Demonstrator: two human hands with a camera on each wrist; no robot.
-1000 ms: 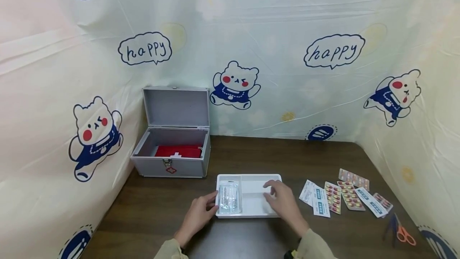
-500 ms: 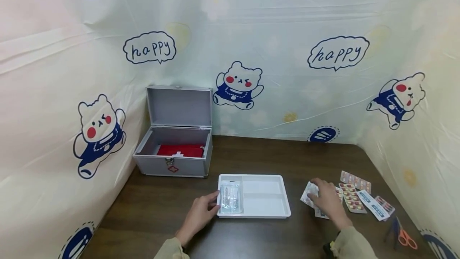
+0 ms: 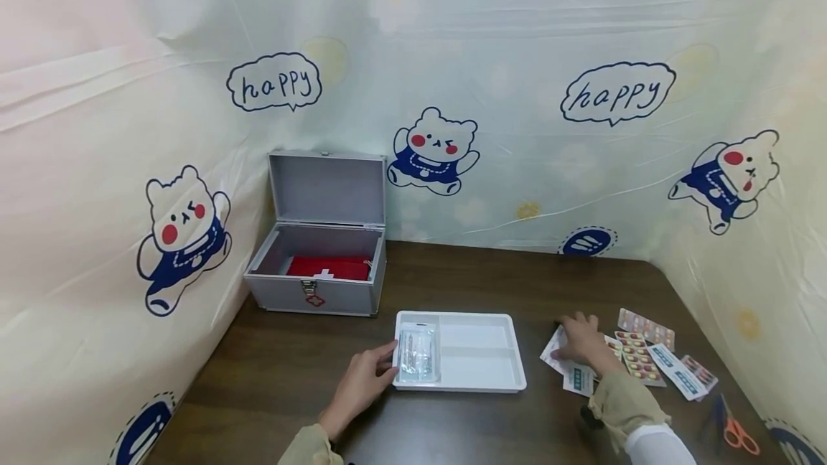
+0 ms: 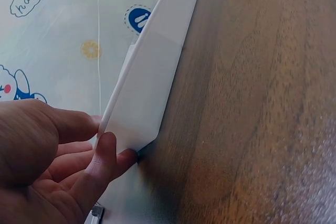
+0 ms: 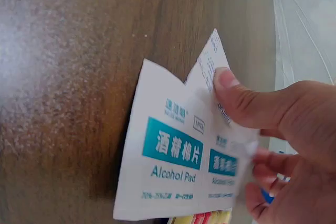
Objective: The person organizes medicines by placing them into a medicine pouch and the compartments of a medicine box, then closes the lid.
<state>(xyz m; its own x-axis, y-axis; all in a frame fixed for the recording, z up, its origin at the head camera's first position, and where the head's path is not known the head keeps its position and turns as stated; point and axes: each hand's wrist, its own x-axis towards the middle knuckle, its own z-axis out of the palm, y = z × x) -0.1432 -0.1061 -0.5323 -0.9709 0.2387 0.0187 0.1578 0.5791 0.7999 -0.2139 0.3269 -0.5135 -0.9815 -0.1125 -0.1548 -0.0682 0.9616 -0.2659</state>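
My left hand (image 3: 358, 384) holds the left edge of a white divided tray (image 3: 478, 370), thumb and fingertips at the rim in the left wrist view. In the tray's left compartment lies a clear packet (image 3: 418, 354) with pale contents. To the tray's right, my right hand (image 3: 583, 344) is over a group of flat packs. Seen from the right wrist, its thumb lies across the face of white-and-teal alcohol pad packets (image 5: 170, 156), with the other fingers behind them, pinching them. Blister packs of capsules (image 3: 639, 361) lie just right of this hand.
An open grey metal case (image 3: 316, 296) with a red pouch (image 3: 329, 268) inside stands at the back left. At the right lie another blister pack (image 3: 646, 326), a teal-printed packet (image 3: 678, 372) and orange-handled scissors (image 3: 739, 435). Patterned curtain surrounds the table.
My right hand has moved right, from over the tray to the alcohol pad packets, and now grips them. The left hand stays at the tray's edge.
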